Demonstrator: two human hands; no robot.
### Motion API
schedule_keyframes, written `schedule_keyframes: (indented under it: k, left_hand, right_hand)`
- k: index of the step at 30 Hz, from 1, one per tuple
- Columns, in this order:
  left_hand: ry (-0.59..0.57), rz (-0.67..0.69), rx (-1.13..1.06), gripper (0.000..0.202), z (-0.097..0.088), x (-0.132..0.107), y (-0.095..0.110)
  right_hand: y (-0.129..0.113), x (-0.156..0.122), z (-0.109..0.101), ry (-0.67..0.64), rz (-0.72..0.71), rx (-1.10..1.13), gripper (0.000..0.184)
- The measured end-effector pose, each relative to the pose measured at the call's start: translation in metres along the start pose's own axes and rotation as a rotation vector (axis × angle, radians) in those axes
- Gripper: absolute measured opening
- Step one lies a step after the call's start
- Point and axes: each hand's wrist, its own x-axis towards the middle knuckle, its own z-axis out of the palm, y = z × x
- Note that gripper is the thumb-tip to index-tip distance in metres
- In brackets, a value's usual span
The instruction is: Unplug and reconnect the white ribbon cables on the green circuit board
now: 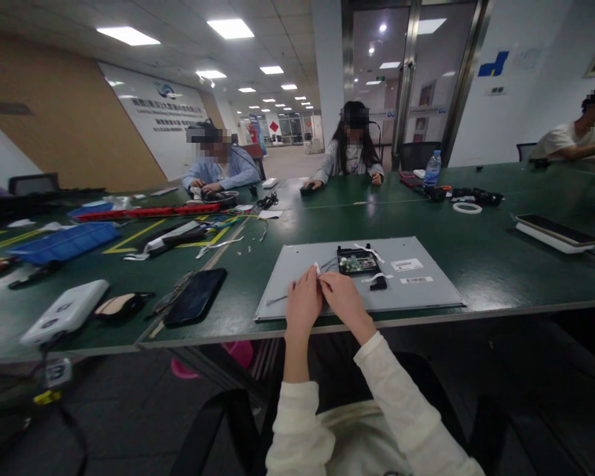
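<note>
A grey metal panel [287, 264] lies flat at the table's front edge. Fixed on it is a green circuit board [357, 264] in a black frame, with white tape strips around it. My left hand [303, 301] rests over the panel's left part, fingers bent together. My right hand [344, 297] meets it from the right, its fingertips pinched. Between the fingertips a small white piece [318, 267] pokes out; the fingers cover most of it, so its kind is unclear. A thin grey cable [330, 264] runs from the board towards my hands, and a cable end [276, 301] shows left of them.
Left of the panel lie a black phone [196, 297], a computer mouse [121, 305] and a white device [67, 311]. Further back are a blue tray [69, 241] and loose cables. A tablet-like device [558, 233] is on the right. Other people sit around the table [500, 264].
</note>
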Motion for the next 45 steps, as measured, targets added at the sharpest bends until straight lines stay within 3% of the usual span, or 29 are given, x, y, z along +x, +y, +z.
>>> schedule_keyframes:
  k: [5, 8, 18, 26, 33, 45]
  left_hand:
    - [0.125, 0.034, -0.116, 0.045, 0.011, 0.004, -0.011]
    - [0.153, 0.055, -0.138, 0.046, 0.014, 0.004, -0.014]
    - [-0.043, 0.040, 0.014, 0.043, 0.007, 0.000, -0.005]
    - [-0.059, -0.020, -0.008, 0.039, 0.002, 0.003, -0.002]
    - [-0.071, -0.166, -0.100, 0.032, 0.001, 0.013, 0.001]
    - [-0.193, -0.178, 0.009, 0.038, -0.003, 0.028, 0.011]
  right_hand:
    - [0.003, 0.000, 0.001, 0.085, 0.022, 0.065, 0.027]
    - [0.005, 0.000, 0.002, 0.068, -0.004, 0.064, 0.027]
    - [-0.005, -0.003, -0.006, -0.067, 0.003, -0.057, 0.029]
    - [-0.002, -0.009, 0.000, -0.121, -0.016, -0.148, 0.035]
    - [-0.003, -0.023, -0.008, -0.164, -0.199, -0.204, 0.033]
    - [-0.007, -0.040, -0.011, -0.181, -0.135, -0.263, 0.053]
